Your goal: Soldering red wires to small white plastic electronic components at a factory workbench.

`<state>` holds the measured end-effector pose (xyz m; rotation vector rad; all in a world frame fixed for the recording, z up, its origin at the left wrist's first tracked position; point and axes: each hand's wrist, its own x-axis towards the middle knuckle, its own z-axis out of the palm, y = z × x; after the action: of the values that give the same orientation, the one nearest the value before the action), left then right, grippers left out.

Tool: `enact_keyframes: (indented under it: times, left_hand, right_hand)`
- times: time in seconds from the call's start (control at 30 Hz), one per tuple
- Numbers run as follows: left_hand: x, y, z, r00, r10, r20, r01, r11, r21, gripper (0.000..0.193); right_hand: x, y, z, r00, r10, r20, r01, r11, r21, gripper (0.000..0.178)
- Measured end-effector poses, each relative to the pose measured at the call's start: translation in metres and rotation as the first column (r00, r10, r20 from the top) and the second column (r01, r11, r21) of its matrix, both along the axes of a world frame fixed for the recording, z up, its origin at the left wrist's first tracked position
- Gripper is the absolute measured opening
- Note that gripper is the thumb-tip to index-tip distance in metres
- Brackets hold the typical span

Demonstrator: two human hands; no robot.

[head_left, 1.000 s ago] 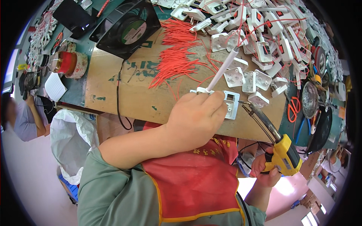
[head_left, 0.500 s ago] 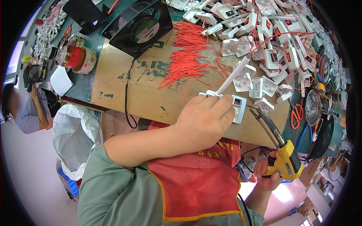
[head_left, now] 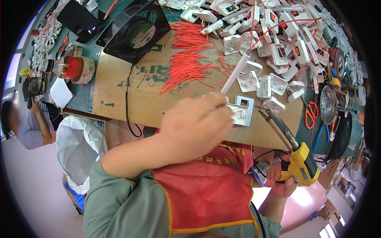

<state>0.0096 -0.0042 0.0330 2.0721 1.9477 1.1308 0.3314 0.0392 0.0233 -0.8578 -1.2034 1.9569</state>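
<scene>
My left hand (head_left: 198,125) is over the near edge of the bench, smeared by motion. Its fingertips are at a small white plastic housing (head_left: 239,115), partly covering it; whether they grip it I cannot tell. A white cable sleeve (head_left: 237,71) slants up from beside that hand, with thin red wires coming out of its far end. My right hand (head_left: 280,178) is closed round the handle of a yellow soldering gun (head_left: 302,164). The gun's bent metal tip (head_left: 260,108) points at the housing's right side, apart from it.
Cut red wires (head_left: 186,59) lie bundled on the cardboard sheet (head_left: 115,85). White housings (head_left: 285,51) are heaped at the far right. A black fan (head_left: 137,33) stands at the back, red-handled scissors (head_left: 312,113) at the right. Another person (head_left: 29,123) sits at the far left.
My left hand has shifted left and its fingers have loosened from their curl, uncovering more of the housing's inside. My right hand still holds the soldering gun. The whole view has shifted slightly.
</scene>
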Motion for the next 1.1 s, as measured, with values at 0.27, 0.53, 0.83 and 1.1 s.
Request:
enact_keyframes:
  times: [0.27,0.53,0.83,1.1]
  left_hand:
    - [-0.031,-0.012,-0.008,0.999,0.011,0.030,-0.010,0.999,-0.030,0.020]
    - [-0.007,-0.009,-0.019,0.992,0.109,-0.061,-0.112,0.992,-0.053,0.020]
    - [-0.006,-0.006,-0.018,0.967,0.152,0.203,-0.103,0.967,-0.231,0.015]
    - [-0.013,-0.006,-0.020,0.978,0.092,0.189,-0.098,0.995,0.022,0.019]
  right_hand:
    - [-0.007,-0.001,-0.002,1.000,-0.015,-0.008,0.015,0.999,-0.028,0.074]
    - [-0.009,-0.006,-0.002,1.000,-0.010,-0.011,0.010,0.999,-0.048,0.075]
    - [-0.011,-0.007,-0.001,1.000,0.003,-0.006,-0.003,0.997,-0.072,0.074]
    - [-0.008,-0.006,-0.004,1.000,0.008,-0.012,-0.009,0.998,-0.055,0.073]
